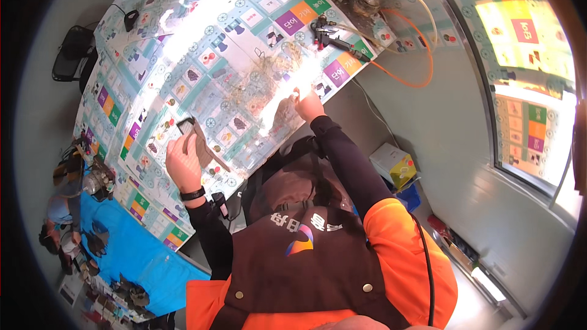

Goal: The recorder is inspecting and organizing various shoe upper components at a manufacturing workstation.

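My left hand [184, 162], with a dark band at the wrist, is closed on a thin grey-brown, strap-like piece [208, 150] just above the table. The piece has a long bent edge, and a dark end shows at its top; its exact kind is unclear. Near the table's front edge, my right hand [309, 107] has its fingers pinched together in strong glare. Whatever they grip, if anything, is washed out. Beyond that hand a black spray gun [335, 40] lies on the tabletop. A brown stained patch [251, 82] spreads over the cover between my hands.
A patterned cover [244, 18] lies on the table [131, 73]. An orange hose [431, 64] loops off the right edge near a dirty metal pot [365, 1]. A black chair [74, 52] stands at left. A person [59, 214] is beside a blue-covered table [122, 238]. A yellow-white box [394, 165] sits at right.
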The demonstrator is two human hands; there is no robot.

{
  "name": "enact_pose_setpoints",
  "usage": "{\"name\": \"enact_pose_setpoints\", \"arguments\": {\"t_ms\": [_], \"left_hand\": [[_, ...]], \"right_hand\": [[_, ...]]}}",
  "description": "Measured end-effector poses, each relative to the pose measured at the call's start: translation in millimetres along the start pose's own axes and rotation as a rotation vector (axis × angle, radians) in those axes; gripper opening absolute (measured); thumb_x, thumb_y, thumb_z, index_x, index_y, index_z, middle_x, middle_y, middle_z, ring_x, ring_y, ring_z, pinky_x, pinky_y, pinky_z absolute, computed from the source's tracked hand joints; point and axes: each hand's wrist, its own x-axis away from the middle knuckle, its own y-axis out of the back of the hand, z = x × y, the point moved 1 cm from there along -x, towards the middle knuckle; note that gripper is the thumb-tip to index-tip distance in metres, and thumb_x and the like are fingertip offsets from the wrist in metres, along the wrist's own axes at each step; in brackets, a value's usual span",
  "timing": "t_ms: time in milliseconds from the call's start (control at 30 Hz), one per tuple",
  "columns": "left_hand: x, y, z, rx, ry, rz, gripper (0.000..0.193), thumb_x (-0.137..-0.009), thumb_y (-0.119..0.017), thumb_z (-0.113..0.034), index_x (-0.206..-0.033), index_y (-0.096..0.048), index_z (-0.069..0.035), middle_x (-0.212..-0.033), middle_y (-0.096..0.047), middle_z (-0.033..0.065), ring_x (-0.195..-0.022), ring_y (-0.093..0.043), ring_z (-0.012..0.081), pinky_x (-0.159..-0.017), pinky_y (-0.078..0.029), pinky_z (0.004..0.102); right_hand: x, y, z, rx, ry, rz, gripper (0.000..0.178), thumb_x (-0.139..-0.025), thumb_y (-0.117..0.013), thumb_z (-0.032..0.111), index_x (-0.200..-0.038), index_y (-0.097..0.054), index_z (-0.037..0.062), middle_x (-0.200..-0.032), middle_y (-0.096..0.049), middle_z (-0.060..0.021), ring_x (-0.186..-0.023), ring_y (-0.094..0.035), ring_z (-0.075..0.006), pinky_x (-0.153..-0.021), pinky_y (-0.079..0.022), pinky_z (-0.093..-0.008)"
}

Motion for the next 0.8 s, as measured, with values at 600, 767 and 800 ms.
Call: {"name": "enact_pose_setpoints", "arguments": {"t_ms": [600, 767, 800], "left_hand": [[-36.5, -321.4, -159.8, 0.678, 0.652, 0.100, 0.029, -0.089, -0.066, -0.030, -0.096, -0.070, -0.002, -0.068, -0.064, 0.0057, -0.053, -0.058, 0.0130, -0.051, -0.043, 0.0309], [-30.3, -340.2, -164.2, 0.857, 0.779, 0.080, 0.024, -0.086, -0.067, -0.023, -0.094, -0.068, 0.000, -0.075, -0.068, 0.0059, -0.061, -0.062, 0.0110, -0.056, -0.048, 0.0271], [-29.3, -342.2, -159.8, 0.836, 0.762, 0.075, 0.023, -0.086, -0.066, -0.022, -0.093, -0.068, 0.001, -0.074, -0.068, 0.0063, -0.059, -0.062, 0.0112, -0.054, -0.048, 0.0275]], "right_hand": [[-154.2, 119.3, -71.9, 0.592, 0.336, 0.129, 0.042, -0.075, -0.065, 0.007, -0.114, -0.050, 0.0030, -0.118, -0.049, -0.0187, -0.096, -0.055, -0.0365, -0.086, -0.045, -0.0491], [-178.5, 130.5, -75.1, 0.316, 0.229, 0.235, 0.058, -0.074, -0.076, 0.019, -0.119, -0.044, 0.0025, -0.123, -0.044, -0.0211, -0.100, -0.056, -0.0431, -0.082, -0.051, -0.0454], [-181.2, 124.9, -71.5, 0.318, 0.240, 0.255, 0.058, -0.074, -0.076, 0.019, -0.119, -0.044, 0.0025, -0.123, -0.044, -0.0211, -0.100, -0.056, -0.0431, -0.082, -0.051, -0.0454]]}}
